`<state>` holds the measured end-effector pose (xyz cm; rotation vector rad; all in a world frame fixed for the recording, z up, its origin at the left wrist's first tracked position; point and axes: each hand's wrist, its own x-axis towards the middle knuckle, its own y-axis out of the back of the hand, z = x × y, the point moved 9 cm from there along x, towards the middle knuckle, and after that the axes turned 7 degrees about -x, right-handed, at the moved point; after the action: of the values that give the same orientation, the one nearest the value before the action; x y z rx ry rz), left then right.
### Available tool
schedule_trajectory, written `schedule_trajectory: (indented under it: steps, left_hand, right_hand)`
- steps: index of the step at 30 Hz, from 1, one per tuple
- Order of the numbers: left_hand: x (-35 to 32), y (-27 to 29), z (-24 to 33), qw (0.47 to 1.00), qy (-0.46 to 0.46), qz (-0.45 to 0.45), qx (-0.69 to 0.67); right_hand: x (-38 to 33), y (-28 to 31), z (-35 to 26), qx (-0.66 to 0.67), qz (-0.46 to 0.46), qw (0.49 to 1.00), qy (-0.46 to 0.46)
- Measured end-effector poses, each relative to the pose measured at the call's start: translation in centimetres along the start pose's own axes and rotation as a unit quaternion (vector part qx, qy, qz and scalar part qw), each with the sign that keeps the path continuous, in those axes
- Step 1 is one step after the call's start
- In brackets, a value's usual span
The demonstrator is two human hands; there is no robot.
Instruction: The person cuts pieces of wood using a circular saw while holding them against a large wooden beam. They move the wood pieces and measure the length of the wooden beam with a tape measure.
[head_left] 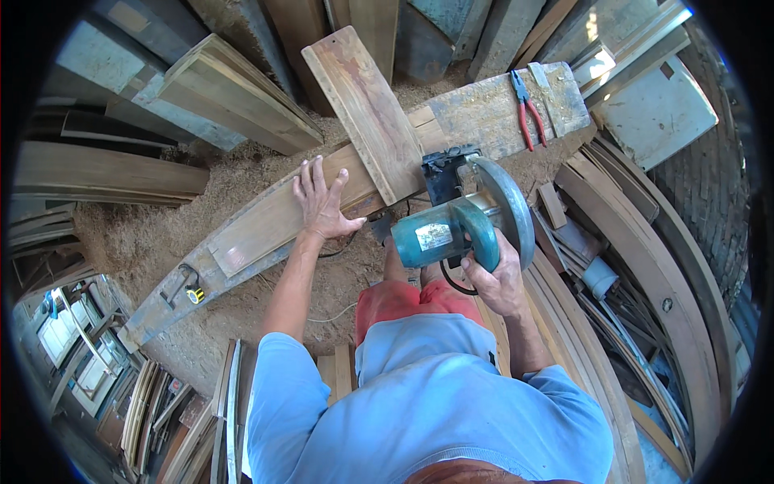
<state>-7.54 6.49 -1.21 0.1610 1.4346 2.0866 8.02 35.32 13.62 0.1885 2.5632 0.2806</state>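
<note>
My right hand (497,276) is closed round the rear handle of a teal circular saw (431,234) with a grey metal blade guard. The saw's dark base plate is beside the near end of a short brown board (363,113); I cannot tell whether they touch. This board lies crosswise over a longer plank (270,214). My left hand (322,200) rests on that plank with its fingers spread, just left of the crosswise board. Both pieces lie on a long, worn bench board (476,109). The saw blade is hidden behind its guard.
Red-handled pliers (529,117) and a flat metal strip (544,97) lie at the bench's right end. A yellow-black tape measure (194,295) sits towards its left end. Stacked planks (242,105) and curved timbers (661,250) stand around. Sawdust (153,242) covers the floor.
</note>
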Motion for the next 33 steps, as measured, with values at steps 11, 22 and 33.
schedule_trajectory:
  steps: [11, 22, 33]
  left_hand:
    - [-0.1, 0.0, -0.4, 0.999, 0.035, -0.014, -0.020]
    - [-0.1, 0.0, -0.5, 0.999, 0.033, 0.002, -0.027]
    - [-0.2, -0.6, -0.8, 0.999, 0.007, 0.039, -0.022]
  right_hand:
    - [2.6, -4.9, -3.1, -0.012, -0.041, 0.999, 0.028]
    - [4.1, -8.2, -2.4, -0.031, -0.074, 0.996, 0.025]
    - [5.8, -9.0, -4.2, -0.035, -0.088, 0.994, 0.047]
